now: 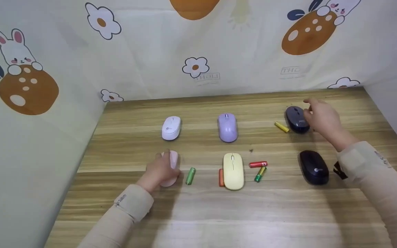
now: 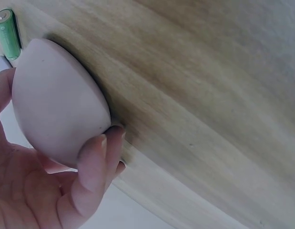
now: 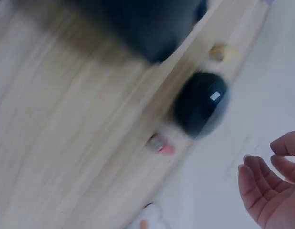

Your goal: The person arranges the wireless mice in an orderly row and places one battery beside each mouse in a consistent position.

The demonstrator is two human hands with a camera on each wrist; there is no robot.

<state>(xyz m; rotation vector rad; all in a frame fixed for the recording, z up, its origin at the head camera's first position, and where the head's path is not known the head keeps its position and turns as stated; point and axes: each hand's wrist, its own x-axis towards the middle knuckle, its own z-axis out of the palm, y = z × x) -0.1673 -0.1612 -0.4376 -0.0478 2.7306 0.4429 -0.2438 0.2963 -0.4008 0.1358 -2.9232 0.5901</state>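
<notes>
My left hand point(image 1: 159, 171) grips a pale pink computer mouse point(image 1: 173, 159) at the left of the table, fingers and thumb on its opposite sides in the left wrist view. A green battery point(image 1: 190, 176) lies just right of that mouse. My right hand point(image 1: 324, 116) is above the table beside a dark grey mouse point(image 1: 295, 118), its fingers loosely bent with nothing between them in the right wrist view. Left of the grey mouse lies a yellow battery point(image 1: 281, 126). A blurred reddish battery point(image 3: 160, 144) shows on the mouse's other side in the right wrist view.
A white mouse point(image 1: 171, 128) and a purple mouse point(image 1: 227, 127) stand in the back row. Nearer are a yellow mouse point(image 1: 233, 171) with an orange battery point(image 1: 221, 177) beside it, a red battery point(image 1: 258, 164), a green-and-yellow battery point(image 1: 260, 174) and a black mouse point(image 1: 314, 167).
</notes>
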